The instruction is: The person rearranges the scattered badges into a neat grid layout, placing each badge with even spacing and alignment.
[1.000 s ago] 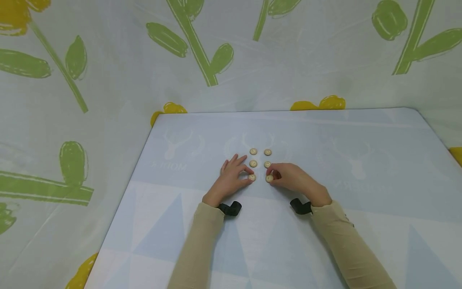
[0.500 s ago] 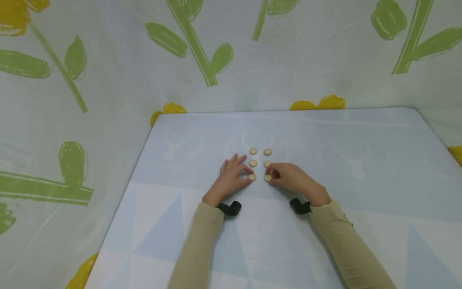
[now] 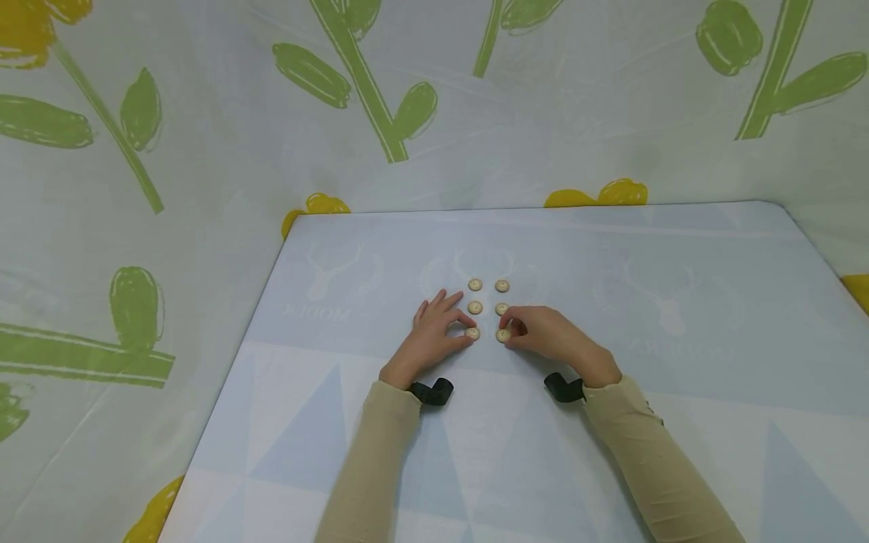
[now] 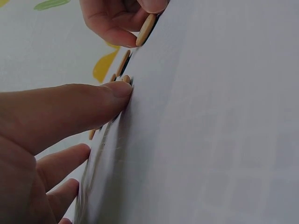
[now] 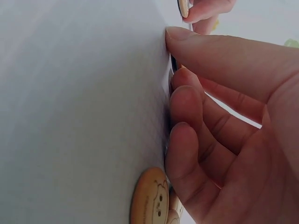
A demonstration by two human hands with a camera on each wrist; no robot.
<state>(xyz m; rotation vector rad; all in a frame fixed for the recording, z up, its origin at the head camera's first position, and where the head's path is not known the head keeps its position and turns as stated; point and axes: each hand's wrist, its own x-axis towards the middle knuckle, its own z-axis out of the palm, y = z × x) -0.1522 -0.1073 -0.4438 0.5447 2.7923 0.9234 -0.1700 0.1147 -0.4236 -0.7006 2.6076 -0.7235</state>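
Note:
Round wooden discs lie on the table in two short columns in the head view. My left hand (image 3: 433, 333) pinches the nearest disc of the left column (image 3: 473, 333) between thumb and index finger, its other fingers spread. Opposite, the right hand (image 3: 557, 335) holds the nearest disc of the right column (image 3: 503, 335) by thumb and index finger, with its remaining fingers curled. That disc (image 4: 146, 30) stands out on edge view in the left wrist view. Below the right fingers, the right wrist view shows a disc (image 5: 150, 198) with a drawn face; others behind it are partly hidden.
Farther discs stand as a left one (image 3: 475, 284) and a right one (image 3: 502, 286), with a middle pair between; the right hand partly covers the middle right disc (image 3: 501, 308). The table (image 3: 326, 437) has a pale blue patterned cover. Floral cloth (image 3: 224, 136) hangs behind.
The right hand has slid its disc slightly left, towards the left hand's disc. The left hand and the farther discs look unmoved.

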